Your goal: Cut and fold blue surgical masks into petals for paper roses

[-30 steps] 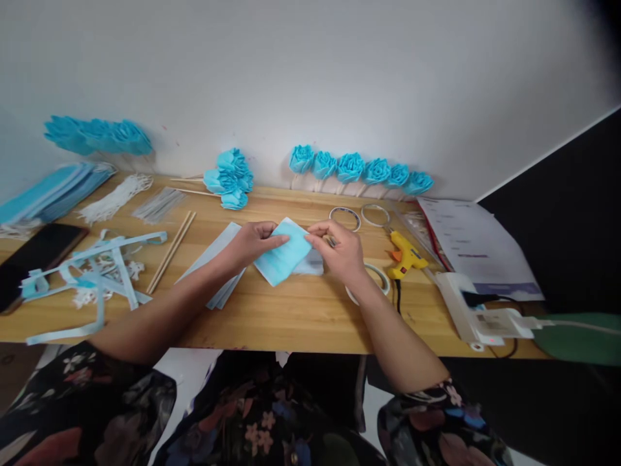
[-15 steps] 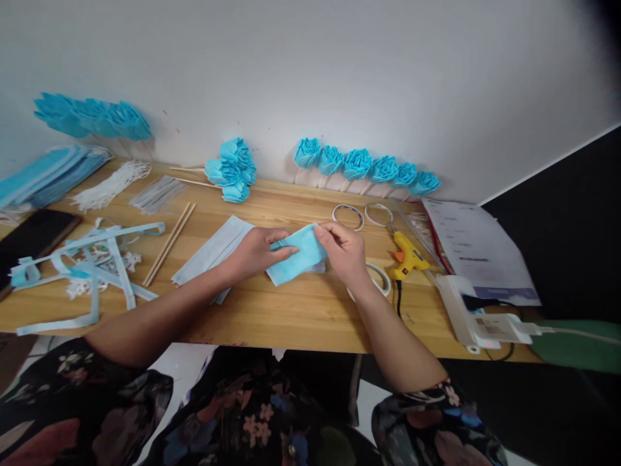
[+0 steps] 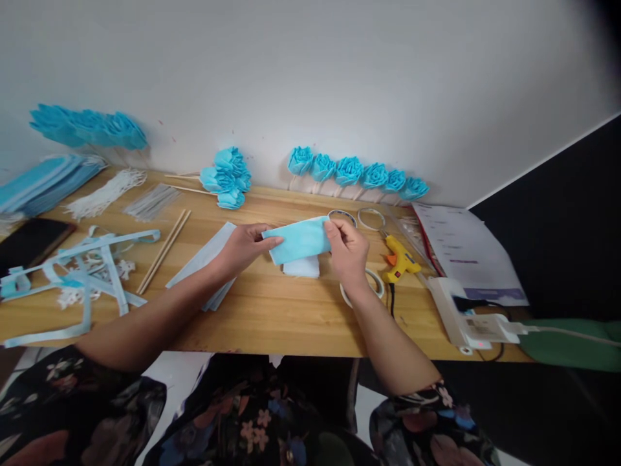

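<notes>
Forearms (image 3: 160, 310) angled inward; left hand (image 3: 242, 249), right hand (image 3: 352, 252) apart, fingers (image 3: 334, 233) pinching.

The left hand (image 3: 244, 248) and right hand (image 3: 350, 252) hold 1 blue sheet (image 3: 303, 240) between them above the wooden table (image 3: 291, 317).

A wooden table (image 3: 291, 323) with visible grain runs across the view, its back edge against the wall. At its left lie a stack of blue masks (image 3: 53, 184), a dark phone (image 3: 29, 243), a bundle of white cords (image 3: 107, 193) and thin grey strips (image 3: 151, 203). Nearer the front, a tangle of pale blue bands (image 3: 112, 275) partly covers white scraps (image 3: 65, 298), just beside two wooden sticks (image 3: 163, 252). Pale sheets (image 3: 204, 255) overlap farther right, and a small pale piece (image 3: 301, 268) rests mid-table. On the right are tape rolls (image 3: 371, 209), a yellow glue gun (image 3: 402, 259), a white power strip (image 3: 447, 314) and a printed sheet (image 3: 470, 249).
</notes>
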{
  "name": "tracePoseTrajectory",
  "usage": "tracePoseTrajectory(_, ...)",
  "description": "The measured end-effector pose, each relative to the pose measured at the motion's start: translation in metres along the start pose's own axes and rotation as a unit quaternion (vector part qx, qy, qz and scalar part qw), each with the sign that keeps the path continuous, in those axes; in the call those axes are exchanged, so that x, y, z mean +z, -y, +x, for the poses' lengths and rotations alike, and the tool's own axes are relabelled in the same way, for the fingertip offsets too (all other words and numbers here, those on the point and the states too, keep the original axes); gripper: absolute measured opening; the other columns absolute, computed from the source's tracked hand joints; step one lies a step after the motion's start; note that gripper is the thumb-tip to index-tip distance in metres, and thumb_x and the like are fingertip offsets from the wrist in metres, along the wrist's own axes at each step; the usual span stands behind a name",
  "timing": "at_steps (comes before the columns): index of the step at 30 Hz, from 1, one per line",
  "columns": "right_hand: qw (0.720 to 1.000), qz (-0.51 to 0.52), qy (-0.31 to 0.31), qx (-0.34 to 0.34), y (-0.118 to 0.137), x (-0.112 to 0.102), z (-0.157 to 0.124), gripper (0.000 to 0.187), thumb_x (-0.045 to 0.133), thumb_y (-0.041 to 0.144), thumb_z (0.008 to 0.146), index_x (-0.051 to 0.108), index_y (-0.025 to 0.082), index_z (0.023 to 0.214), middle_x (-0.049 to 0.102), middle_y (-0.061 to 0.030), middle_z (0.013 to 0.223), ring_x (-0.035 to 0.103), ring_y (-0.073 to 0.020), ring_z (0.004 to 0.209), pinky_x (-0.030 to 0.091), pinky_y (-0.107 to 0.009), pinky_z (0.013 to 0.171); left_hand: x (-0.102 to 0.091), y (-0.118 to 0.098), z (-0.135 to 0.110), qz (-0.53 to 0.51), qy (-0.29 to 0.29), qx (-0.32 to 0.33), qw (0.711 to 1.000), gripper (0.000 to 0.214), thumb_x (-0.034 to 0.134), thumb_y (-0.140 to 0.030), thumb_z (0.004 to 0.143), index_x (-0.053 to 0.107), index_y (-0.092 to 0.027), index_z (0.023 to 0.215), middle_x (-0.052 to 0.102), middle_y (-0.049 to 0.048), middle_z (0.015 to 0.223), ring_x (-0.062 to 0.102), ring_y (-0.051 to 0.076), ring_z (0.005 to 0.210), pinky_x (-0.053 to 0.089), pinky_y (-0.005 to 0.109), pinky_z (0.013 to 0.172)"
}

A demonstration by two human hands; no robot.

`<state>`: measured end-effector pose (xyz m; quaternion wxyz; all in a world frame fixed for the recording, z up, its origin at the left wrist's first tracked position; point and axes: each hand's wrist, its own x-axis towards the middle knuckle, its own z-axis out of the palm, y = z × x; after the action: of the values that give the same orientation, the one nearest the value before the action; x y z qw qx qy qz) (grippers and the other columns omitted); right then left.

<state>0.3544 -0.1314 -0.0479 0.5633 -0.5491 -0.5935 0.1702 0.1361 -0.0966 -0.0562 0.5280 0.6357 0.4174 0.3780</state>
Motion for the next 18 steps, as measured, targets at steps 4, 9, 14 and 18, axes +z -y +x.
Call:
tracePoseTrajectory(4, 1.0, 0.008, -0.001, -0.003, -0.0008, -0.0002, 0.0001, 0.03, 0.058, 0.045, 0.091, 0.067, 0.02, 0.078, 0.053, 0.0028, 0.064, 0.046, -0.0118, 0.062, 0.038, -0.025, 0.058, -0.0002, 0.0025, 0.0008, -0.007, -0.005, -0.008, 1.0, 0.033, 0.078, -0.045, 0.071, 0.066, -0.014, 0.071, 0.065, 0.0009, 0.068, 0.057, 0.013, 0.064, 0.042, 0.026, 0.062)
tracePoseTrajectory(9, 1.0, 0.014, -0.007, 0.012, -0.0017, 0.0004, 0.0003, 0.03, 0.059, 0.046, 0.09, 0.069, 0.02, 0.08, 0.056, 0.0022, 0.066, 0.047, -0.0125, 0.063, 0.039, -0.026, 0.058, 0.0007, 0.002, 0.0001, -0.012, -0.003, -0.01, 1.0, 0.032, 0.079, -0.043, 0.069, 0.066, -0.015, 0.071, 0.066, 0.0014, 0.071, 0.06, 0.014, 0.068, 0.044, 0.027, 0.063)
tracePoseTrajectory(14, 1.0, 0.027, -0.009, 0.012, -0.0038, 0.0002, 0.0011, 0.03, 0.059, 0.046, 0.09, 0.068, 0.02, 0.08, 0.057, 0.0019, 0.067, 0.048, -0.0125, 0.063, 0.039, -0.026, 0.059, 0.0018, 0.0001, -0.001, -0.012, 0.003, -0.015, 1.0, 0.032, 0.078, -0.044, 0.07, 0.066, -0.014, 0.07, 0.066, 0.0012, 0.069, 0.058, 0.013, 0.065, 0.044, 0.026, 0.061)
tracePoseTrajectory(18, 1.0, 0.018, -0.008, 0.018, -0.0044, -0.0004, 0.0011, 0.031, 0.059, 0.047, 0.09, 0.067, 0.02, 0.078, 0.055, 0.0021, 0.066, 0.046, -0.0124, 0.063, 0.039, -0.026, 0.059, 0.0021, -0.0003, -0.0018, -0.009, 0.007, -0.012, 1.0, 0.033, 0.078, -0.045, 0.071, 0.065, -0.014, 0.068, 0.066, 0.0011, 0.066, 0.058, 0.013, 0.062, 0.044, 0.026, 0.061)
